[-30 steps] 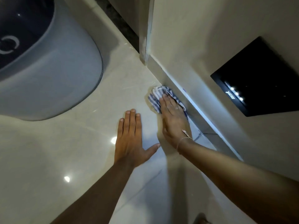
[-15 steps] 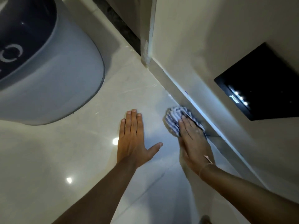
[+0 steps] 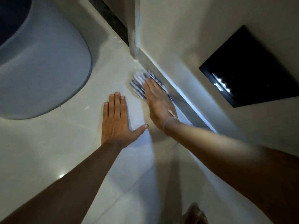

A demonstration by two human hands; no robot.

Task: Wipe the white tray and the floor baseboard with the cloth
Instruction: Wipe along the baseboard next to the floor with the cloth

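Observation:
My right hand [image 3: 157, 101] presses a blue-and-white striped cloth [image 3: 139, 81] against the foot of the grey baseboard [image 3: 182, 101], which runs along the wall on the right. The fingers lie flat over the cloth, and part of the cloth is hidden under them. My left hand [image 3: 117, 120] rests flat on the glossy floor tiles, fingers together and thumb spread, a little left of the right hand. It holds nothing. No white tray is in view.
A large grey rounded appliance [image 3: 45, 70] stands on the floor at the upper left. A black panel with small lights [image 3: 246, 68] is set in the wall on the right. A wall corner [image 3: 134, 46] juts out beyond the cloth. A bare foot [image 3: 195, 214] shows at the bottom edge.
My right hand slid the cloth back along the baseboard toward me, then forward again toward the wall corner. My left hand stayed planted on the floor.

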